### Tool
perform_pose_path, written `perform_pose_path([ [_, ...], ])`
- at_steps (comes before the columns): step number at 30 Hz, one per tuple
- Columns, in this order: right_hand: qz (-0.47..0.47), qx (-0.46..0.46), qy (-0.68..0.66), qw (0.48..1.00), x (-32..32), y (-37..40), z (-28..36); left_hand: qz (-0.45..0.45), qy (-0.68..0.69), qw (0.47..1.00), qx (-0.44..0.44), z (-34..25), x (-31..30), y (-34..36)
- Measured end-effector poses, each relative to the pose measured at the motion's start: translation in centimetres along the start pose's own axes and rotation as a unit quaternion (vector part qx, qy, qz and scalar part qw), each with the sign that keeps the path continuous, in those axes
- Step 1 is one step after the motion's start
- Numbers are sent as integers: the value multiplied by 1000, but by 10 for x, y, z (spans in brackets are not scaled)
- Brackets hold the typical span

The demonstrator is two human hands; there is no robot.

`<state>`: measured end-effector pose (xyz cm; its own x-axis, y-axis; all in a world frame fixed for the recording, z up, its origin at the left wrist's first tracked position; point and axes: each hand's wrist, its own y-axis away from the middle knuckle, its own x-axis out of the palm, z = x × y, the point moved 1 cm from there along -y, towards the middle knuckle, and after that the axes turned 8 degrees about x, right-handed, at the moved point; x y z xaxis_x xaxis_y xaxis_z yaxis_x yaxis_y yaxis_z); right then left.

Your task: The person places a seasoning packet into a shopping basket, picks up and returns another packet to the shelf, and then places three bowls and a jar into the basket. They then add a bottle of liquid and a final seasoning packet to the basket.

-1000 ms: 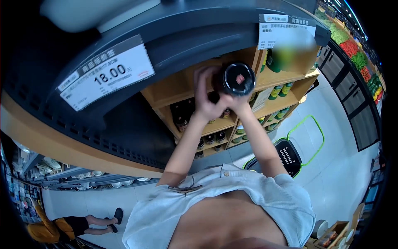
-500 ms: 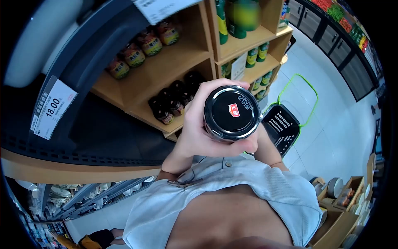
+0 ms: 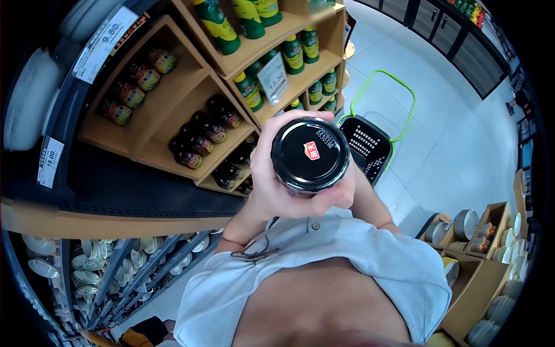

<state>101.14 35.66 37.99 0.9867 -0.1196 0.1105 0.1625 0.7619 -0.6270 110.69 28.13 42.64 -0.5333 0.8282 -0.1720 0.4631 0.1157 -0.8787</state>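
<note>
A jar with a glossy black lid (image 3: 309, 155) is held up close below the camera, its top facing me. The lid carries a small red and white label and a printed date code. My left hand (image 3: 267, 179) is closed round the jar, fingers along the left and upper side, thumb across the near side. Behind the jar's right side, my right hand (image 3: 348, 180) is close against it. Its fingers are mostly hidden by the jar and the left hand. The jar's body is hidden beneath the lid.
Wooden shelves (image 3: 153, 124) at the left hold dark-lidded jars (image 3: 202, 139) and green bottles (image 3: 293, 55). A black basket (image 3: 364, 147) with a green handle stands on the tiled floor. Plates (image 3: 465, 224) are at right, more dishes (image 3: 87, 263) lower left. Another person (image 3: 147, 332) is at bottom left.
The view has swung, so the shelves, price tags and basket sit farther left, with more green bottles and dishes in sight. The jar is slightly farther left in view, still in my left hand.
</note>
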Motion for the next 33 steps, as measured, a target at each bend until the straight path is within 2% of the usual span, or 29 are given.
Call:
perform_pose_path([
  [1, -25, 19, -2, 1000, -3, 10, 11, -6, 15, 1000, -2, 1, 14, 1],
  [3, -20, 120, -46, 992, -18, 34, 29, -33, 23, 999, -33, -3, 42, 6],
  [8, -28, 113, -73, 991, -38, 67, 41, -102, 22, 987, -123, -16, 90, 16],
  [9, -36, 131, -82, 987, -38, 72, 44, -82, 57, 991, -92, -16, 91, 19],
  [12, -50, 146, -96, 983, -35, 84, 54, -115, 45, 979, -163, -32, 106, 24],
  [16, -10, 116, -69, 991, -33, 102, 52, -60, -5, 994, -93, -45, 113, 33],
  [17, 8, 102, -59, 993, -33, 106, 49, -58, -2, 998, -40, -44, 113, 34],
  [21, 35, 5, -40, 999, -17, 107, 58, -56, 4, 998, -9, -60, 107, 40],
  [29, 58, 28, 0, 998, 31, 127, 46, -42, 9, 999, -4, -99, 83, 72],
  [33, -35, 84, -187, 978, 73, 157, 39, -2, 43, 998, -44, -123, 69, 88],
])
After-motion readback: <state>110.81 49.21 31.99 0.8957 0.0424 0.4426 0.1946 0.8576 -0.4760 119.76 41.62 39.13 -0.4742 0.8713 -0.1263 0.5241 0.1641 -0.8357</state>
